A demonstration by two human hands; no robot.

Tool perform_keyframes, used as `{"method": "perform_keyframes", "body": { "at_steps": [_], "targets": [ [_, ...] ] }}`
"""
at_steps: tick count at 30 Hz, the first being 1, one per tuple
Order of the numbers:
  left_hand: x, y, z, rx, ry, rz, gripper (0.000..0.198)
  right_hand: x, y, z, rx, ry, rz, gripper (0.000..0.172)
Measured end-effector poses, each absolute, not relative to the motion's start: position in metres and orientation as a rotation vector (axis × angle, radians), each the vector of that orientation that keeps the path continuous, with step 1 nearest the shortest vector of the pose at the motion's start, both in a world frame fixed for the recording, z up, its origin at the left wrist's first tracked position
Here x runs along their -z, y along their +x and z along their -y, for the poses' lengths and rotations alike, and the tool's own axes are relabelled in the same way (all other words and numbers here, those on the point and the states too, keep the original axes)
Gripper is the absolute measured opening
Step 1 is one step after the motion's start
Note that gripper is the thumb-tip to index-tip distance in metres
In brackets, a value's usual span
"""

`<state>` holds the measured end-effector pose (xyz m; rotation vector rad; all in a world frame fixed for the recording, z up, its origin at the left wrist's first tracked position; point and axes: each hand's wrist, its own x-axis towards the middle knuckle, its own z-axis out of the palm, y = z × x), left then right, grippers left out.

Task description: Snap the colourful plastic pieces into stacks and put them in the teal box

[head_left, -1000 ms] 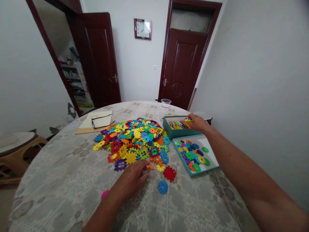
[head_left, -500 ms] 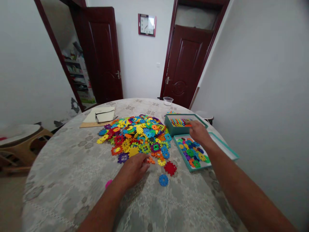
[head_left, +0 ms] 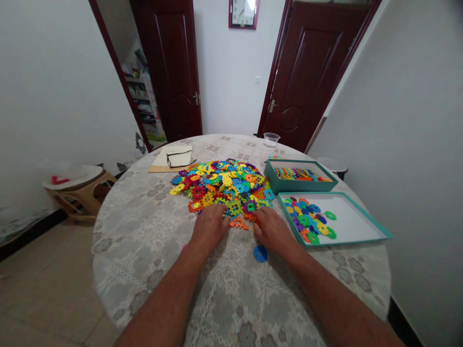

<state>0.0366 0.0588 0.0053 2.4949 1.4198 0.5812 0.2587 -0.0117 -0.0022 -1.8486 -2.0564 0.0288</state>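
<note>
Back from the teal box [head_left: 306, 185] at three o'clock of the colourful pile [head_left: 226, 180], the right hand [head_left: 270, 227] curls at the pile's five o'clock edge. At seven o'clock, the left hand [head_left: 210, 225] curls too; I cannot tell whether either grips anything. Between them, an orange piece [head_left: 238, 223] lies on the tabletop [head_left: 231, 299].

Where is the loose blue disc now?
In the head view, the blue disc lies on the tablecloth, right of centre, nearer the camera than the right hand and left of the white tray.
</note>
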Motion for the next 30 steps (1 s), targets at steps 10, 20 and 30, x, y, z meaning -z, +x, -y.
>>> {"method": "perform_keyframes", "body": {
  "at_steps": [10,20,30],
  "targets": [
    [-0.014,0.051,-0.044,-0.293,2.576,-1.275,0.018,0.013,0.27,0.014,0.014,-1.873,2.047,0.013],
    [-0.009,0.05,-0.042,-0.261,2.584,-1.152,0.009,0.011,0.273,0.014,-0.052,-1.721,1.965,0.015],
    [-0.012,0.056,-0.037,-0.191,2.552,-1.216,0.022,0.011,0.281,0.014,0.008,-1.643,1.888,0.019]
  ]
}}
